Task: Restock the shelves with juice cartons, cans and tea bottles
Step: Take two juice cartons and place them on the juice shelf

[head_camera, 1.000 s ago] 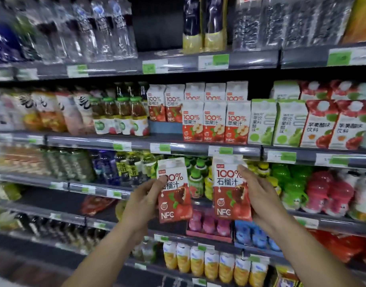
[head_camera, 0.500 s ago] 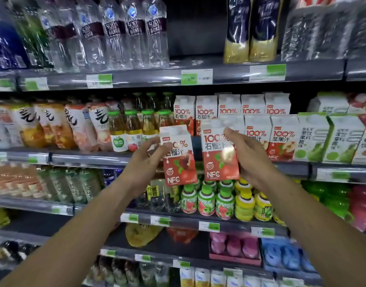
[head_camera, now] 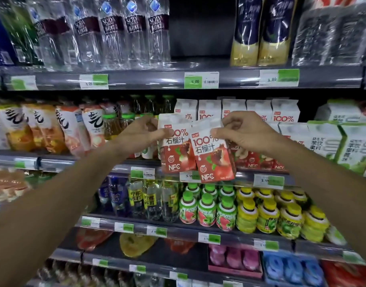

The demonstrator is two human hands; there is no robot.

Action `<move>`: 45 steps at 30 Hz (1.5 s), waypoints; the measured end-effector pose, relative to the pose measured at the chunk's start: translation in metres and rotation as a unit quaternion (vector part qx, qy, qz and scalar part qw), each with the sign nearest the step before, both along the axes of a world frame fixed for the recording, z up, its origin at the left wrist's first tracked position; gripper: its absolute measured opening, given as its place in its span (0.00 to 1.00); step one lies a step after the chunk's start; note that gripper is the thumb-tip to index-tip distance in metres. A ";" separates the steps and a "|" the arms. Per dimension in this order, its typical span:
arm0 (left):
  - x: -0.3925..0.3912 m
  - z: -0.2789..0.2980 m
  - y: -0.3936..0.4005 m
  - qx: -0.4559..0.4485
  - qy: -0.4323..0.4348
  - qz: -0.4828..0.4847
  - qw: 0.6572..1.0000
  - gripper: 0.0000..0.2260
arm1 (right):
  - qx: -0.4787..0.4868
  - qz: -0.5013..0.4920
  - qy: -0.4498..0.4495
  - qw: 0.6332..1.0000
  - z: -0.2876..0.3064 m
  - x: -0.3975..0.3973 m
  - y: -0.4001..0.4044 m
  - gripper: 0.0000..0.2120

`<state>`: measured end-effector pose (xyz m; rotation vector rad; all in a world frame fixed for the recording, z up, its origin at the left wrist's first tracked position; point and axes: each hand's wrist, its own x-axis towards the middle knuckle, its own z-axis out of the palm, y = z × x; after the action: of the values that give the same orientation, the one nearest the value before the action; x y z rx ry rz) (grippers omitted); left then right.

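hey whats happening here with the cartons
A person is restocking a drinks shelf. The left hand holds one red pomegranate juice carton by its top, and the right hand holds a second one the same way. Both cartons hang side by side in front of the shelf edge, at the row of matching white-topped juice cartons. Neither is set down yet.

Our two forearms come in from the bottom corners, both bare as far up as we can see, with no sleeve edge in view. Our left hand [head_camera: 139, 136] and right hand [head_camera: 243, 131] are bare too: no gloves, rings, watch or wristband. Our nails are short and plain where they show.
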<state>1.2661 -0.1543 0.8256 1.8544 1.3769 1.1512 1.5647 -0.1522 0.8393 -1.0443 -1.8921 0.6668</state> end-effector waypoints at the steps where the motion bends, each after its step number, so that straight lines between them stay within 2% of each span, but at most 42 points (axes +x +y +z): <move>1: -0.001 0.004 0.001 -0.001 0.011 -0.007 1.000 0.20 | 0.002 0.002 -0.014 1.000 0.005 0.001 0.002 0.22; 6: -0.009 0.016 0.011 -0.023 0.011 -0.068 0.997 0.20 | 0.016 0.010 -0.054 0.998 0.022 0.009 0.012 0.26; 10: -0.017 0.023 0.014 -0.041 0.012 -0.096 0.994 0.20 | -0.003 0.045 -0.028 0.999 0.027 0.020 0.016 0.30; 12: -0.021 0.029 0.016 -0.043 0.051 -0.113 0.991 0.21 | -0.021 0.077 -0.028 0.996 0.030 0.025 0.017 0.32; 15: -0.027 0.041 0.017 -0.043 0.148 -0.135 0.979 0.21 | -0.053 0.113 -0.020 0.992 0.034 0.032 0.022 0.27; 18: -0.028 0.053 0.017 -0.059 0.189 -0.155 0.968 0.28 | -0.059 0.121 -0.012 0.991 0.037 0.040 0.029 0.30; 20: -0.024 0.061 0.014 -0.043 0.235 -0.148 0.960 0.29 | -0.060 0.126 -0.006 0.990 0.038 0.045 0.031 0.31; 24: -0.011 0.069 0.007 0.029 0.310 -0.084 0.947 0.22 | -0.058 0.125 -0.001 0.990 0.038 0.048 0.030 0.32; 28: 0.005 0.074 -0.004 0.047 0.336 -0.064 0.938 0.22 | -0.037 0.114 0.012 0.993 0.039 0.042 0.026 0.34; 31: 0.016 0.078 -0.014 0.044 0.344 -0.060 0.936 0.25 | -0.023 0.099 0.026 0.995 0.038 0.042 0.028 0.32; 35: 0.026 0.079 -0.019 0.008 0.329 -0.046 0.943 0.24 | 0.003 0.064 -0.066 0.996 0.038 0.041 0.033 0.29; 38: 0.031 0.075 -0.018 -0.007 0.316 -0.042 0.948 0.24 | 0.025 0.050 -0.120 0.991 0.040 0.030 0.038 0.31; 42: 0.041 0.076 -0.017 0.006 0.385 -0.032 0.922 0.25 | 0.061 0.042 -0.208 0.975 0.038 0.016 0.047 0.33; 45: 0.043 0.076 -0.012 0.014 0.444 -0.008 0.896 0.25 | 0.069 0.045 -0.239 0.968 0.033 0.015 0.054 0.32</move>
<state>1.3087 -0.1664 0.9017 2.5441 1.7759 0.2568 1.5794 -0.0986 0.8720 -1.1019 -2.3751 0.3419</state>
